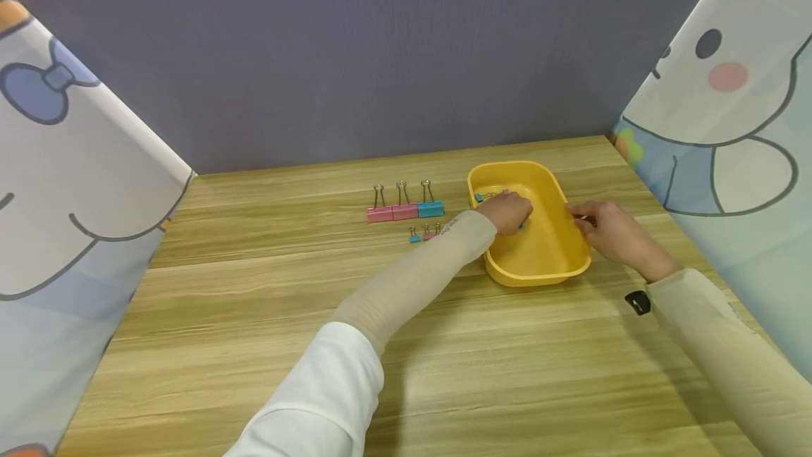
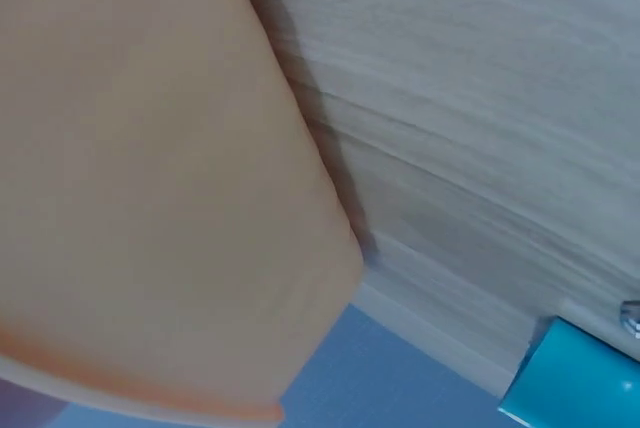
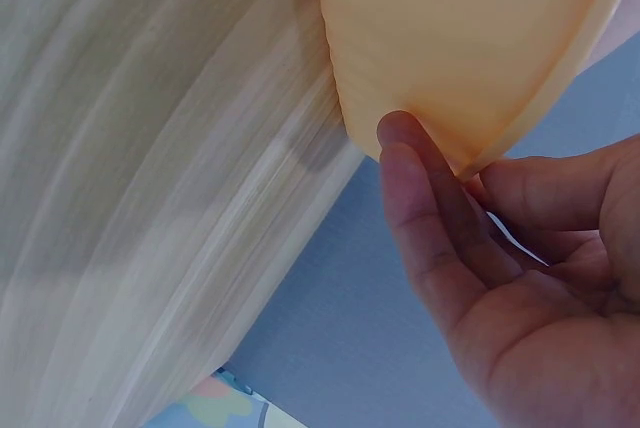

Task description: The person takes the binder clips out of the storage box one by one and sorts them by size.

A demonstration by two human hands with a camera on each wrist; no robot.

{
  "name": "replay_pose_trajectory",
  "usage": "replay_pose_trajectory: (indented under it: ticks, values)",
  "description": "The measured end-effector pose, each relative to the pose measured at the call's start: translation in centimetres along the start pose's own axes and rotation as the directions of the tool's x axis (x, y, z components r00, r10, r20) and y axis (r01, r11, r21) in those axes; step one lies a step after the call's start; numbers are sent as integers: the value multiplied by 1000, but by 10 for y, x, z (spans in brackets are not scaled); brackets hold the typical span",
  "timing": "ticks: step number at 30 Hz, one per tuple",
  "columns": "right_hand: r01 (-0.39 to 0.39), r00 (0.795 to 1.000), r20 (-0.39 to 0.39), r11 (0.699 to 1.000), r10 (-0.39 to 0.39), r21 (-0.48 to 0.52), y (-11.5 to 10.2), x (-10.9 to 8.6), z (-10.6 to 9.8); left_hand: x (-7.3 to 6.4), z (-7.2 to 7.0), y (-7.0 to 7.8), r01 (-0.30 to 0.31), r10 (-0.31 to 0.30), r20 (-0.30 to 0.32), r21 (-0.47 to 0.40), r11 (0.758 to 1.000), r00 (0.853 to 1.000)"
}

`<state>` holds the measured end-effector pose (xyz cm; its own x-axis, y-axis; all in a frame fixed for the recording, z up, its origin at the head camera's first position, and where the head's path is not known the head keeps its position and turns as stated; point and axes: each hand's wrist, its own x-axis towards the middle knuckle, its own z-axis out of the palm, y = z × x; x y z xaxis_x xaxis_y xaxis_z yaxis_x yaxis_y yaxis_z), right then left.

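A yellow plastic basin (image 1: 539, 276) stands on the right side of the table. My left hand (image 1: 505, 212) reaches down inside it with fingers curled. A small blue piece (image 1: 521, 226) shows at its fingertips; I cannot tell whether the fingers grip it. Inside the basin, a small blue binder clip (image 1: 479, 197) lies by the left wall. My right hand (image 1: 609, 231) pinches the basin's right rim between thumb and fingers; in the right wrist view the fingers (image 3: 420, 218) lie against the outer wall. The left wrist view shows the basin's outside, hiding the left hand.
Left of the basin, two large pink binder clips (image 1: 392, 213) and a large teal one (image 1: 431, 209) form a row, handles up. Several small clips (image 1: 415, 239) line up in front, partly behind my left sleeve. A grey-blue panel (image 1: 393, 55) borders the table's back; printed cloths flank it.
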<state>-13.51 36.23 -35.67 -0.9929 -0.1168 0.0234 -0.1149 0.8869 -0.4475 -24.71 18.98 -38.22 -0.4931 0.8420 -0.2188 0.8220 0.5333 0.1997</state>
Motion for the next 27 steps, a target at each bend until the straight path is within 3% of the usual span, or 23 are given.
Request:
replay_pose_trajectory:
  ticks: [20,27]
  values:
    - [-1,1000,12,1000,1,0,-1,1,-1,2,5,1,51,-51,3,-1,999,999]
    - [5,1000,5,1000,-5,-5,1,1,0,-5,0,-2,-11,11,-24,-17,1000,1000]
